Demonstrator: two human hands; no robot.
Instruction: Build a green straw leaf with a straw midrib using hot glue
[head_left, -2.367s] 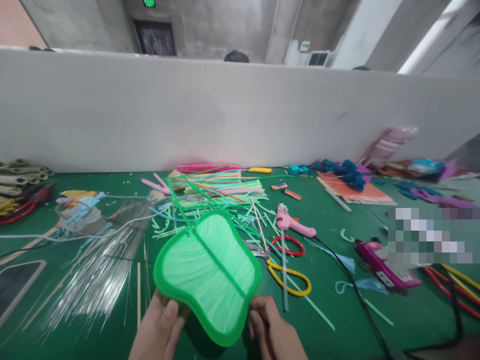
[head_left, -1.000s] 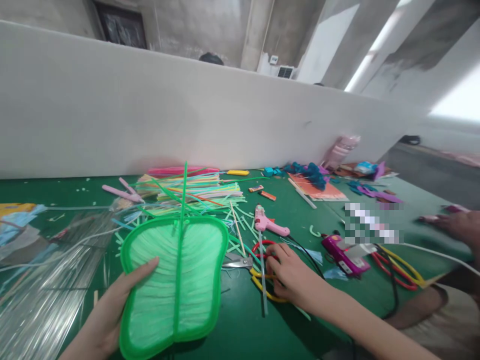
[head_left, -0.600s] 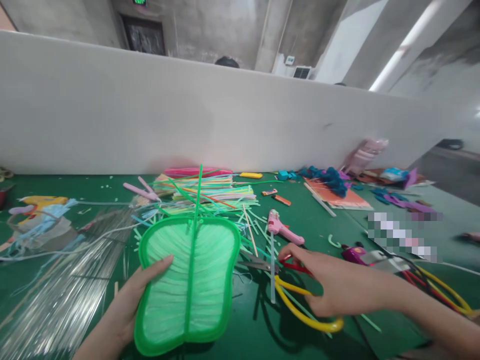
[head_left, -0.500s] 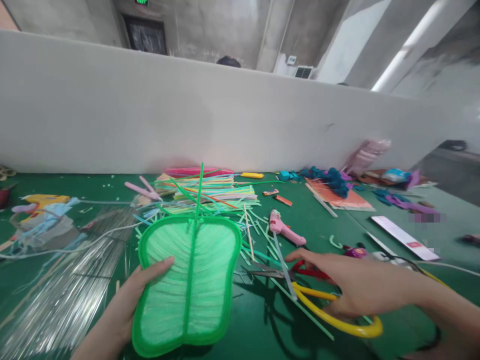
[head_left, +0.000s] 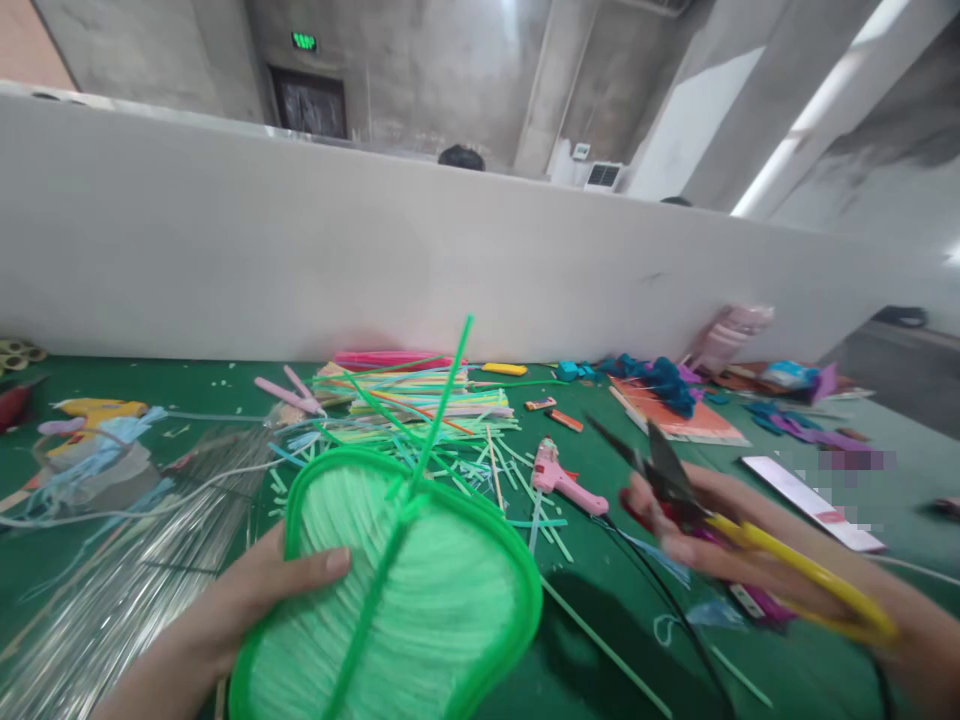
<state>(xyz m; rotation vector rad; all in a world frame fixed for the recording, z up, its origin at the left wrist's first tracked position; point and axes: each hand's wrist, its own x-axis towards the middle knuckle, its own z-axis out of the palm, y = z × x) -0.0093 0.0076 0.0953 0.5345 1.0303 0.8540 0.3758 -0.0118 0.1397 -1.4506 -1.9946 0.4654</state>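
Observation:
A green leaf-shaped piece with a darker rim, a central rib and a stem sticking up past its top edge is in my left hand. The thumb lies on its front face and the other fingers are hidden behind it. My right hand is closed around a pair of scissors with yellow and red handles, raised over the table. Their dark blades stand apart and point up and to the left, with nothing between them. A pink glue gun lies on the table between the leaf and the scissors.
Pale straw-like strips are piled behind the leaf. Clear thin rods and a yellow glue gun lie on the left. A phone lies at right, with an orange sheet behind. A white partition borders the green table.
My right hand has lifted the scissors off the table and turned their blades upward. The leaf has tilted, its stem now leaning right. The camera view has shifted slightly.

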